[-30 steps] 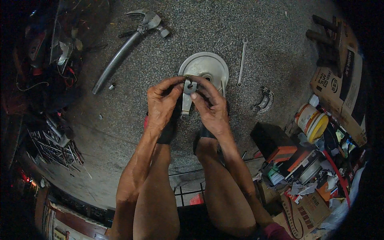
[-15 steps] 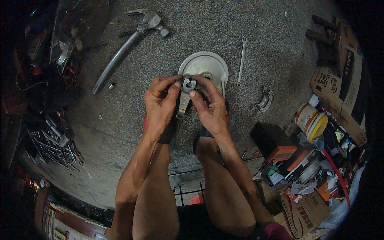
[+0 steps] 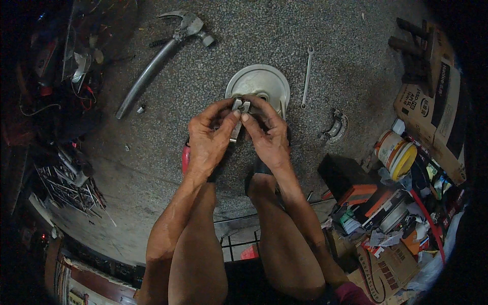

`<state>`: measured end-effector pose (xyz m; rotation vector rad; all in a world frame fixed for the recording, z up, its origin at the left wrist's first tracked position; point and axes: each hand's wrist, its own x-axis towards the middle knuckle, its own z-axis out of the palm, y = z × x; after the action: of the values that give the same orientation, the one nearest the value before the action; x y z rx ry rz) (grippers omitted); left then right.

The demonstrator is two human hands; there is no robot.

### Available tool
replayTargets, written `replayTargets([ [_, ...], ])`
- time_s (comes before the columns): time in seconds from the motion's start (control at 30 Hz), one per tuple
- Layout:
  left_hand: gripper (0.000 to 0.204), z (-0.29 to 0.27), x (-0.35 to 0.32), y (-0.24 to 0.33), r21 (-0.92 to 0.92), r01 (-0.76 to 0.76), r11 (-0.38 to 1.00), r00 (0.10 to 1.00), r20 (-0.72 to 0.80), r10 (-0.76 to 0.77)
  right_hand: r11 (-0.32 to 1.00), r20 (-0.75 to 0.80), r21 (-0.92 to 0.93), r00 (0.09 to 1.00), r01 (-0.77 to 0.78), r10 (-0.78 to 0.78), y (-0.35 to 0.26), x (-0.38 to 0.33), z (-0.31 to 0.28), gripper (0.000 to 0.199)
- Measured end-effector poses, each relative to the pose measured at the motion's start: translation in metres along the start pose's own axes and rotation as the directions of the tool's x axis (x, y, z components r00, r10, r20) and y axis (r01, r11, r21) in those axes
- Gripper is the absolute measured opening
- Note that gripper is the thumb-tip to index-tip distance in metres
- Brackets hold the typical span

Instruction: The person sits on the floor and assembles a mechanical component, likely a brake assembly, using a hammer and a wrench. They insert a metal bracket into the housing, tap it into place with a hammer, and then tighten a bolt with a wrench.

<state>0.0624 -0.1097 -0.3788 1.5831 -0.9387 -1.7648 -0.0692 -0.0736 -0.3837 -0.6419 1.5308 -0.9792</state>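
Observation:
My left hand (image 3: 207, 137) and my right hand (image 3: 268, 134) are closed together on a small notched metal piece (image 3: 246, 105). Both thumbs press against its near side, while the fingers curl behind it. Below it shows a narrow metal lever (image 3: 235, 133); whether the two are joined is hidden by my fingers. Just beyond my hands, a round silvery brake plate (image 3: 258, 77) lies on the floor, its near part covered by my hands.
A claw hammer (image 3: 157, 63) lies left on the speckled floor, with a small metal nut (image 3: 141, 109) beside it. To the right lie a wrench (image 3: 307, 79) and brake shoes (image 3: 336, 127). Boxes (image 3: 432, 107) and a yellow-lidded tub (image 3: 399, 157) crowd the right side.
The notched piece has been tilted in my fingers, so its round face no longer shows. My left hand has shifted slightly to the right and down, and less of the lever is visible.

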Motion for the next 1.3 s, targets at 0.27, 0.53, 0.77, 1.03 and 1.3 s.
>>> replayTargets([
  [0.27,0.023,0.004,-0.001,-0.003,0.033,-0.081,0.996,0.995,-0.058,0.083,0.998,-0.028,-0.056,1.0,-0.002,0.001,-0.001,0.0,0.001,0.034],
  [0.53,0.022,0.009,0.0,0.0,0.174,-0.096,0.98,0.988,-0.103,0.115,0.992,-0.039,-0.122,0.999,0.022,-0.027,-0.004,0.003,0.001,0.03],
  [0.77,0.021,0.01,-0.001,0.008,0.2,-0.116,0.973,0.987,-0.083,0.135,0.986,-0.067,-0.165,0.998,-0.027,0.016,-0.011,0.004,0.004,0.028],
  [1.03,0.017,0.011,-0.001,0.014,0.158,-0.025,0.987,0.997,-0.07,0.036,0.988,-0.109,-0.148,0.993,-0.051,0.035,-0.012,0.003,0.004,0.028],
  [1.3,0.015,0.011,-0.002,0.003,0.188,-0.064,0.98,0.997,-0.034,0.071,0.978,-0.177,-0.208,0.983,0.006,-0.044,-0.014,0.001,0.0,0.023],
])
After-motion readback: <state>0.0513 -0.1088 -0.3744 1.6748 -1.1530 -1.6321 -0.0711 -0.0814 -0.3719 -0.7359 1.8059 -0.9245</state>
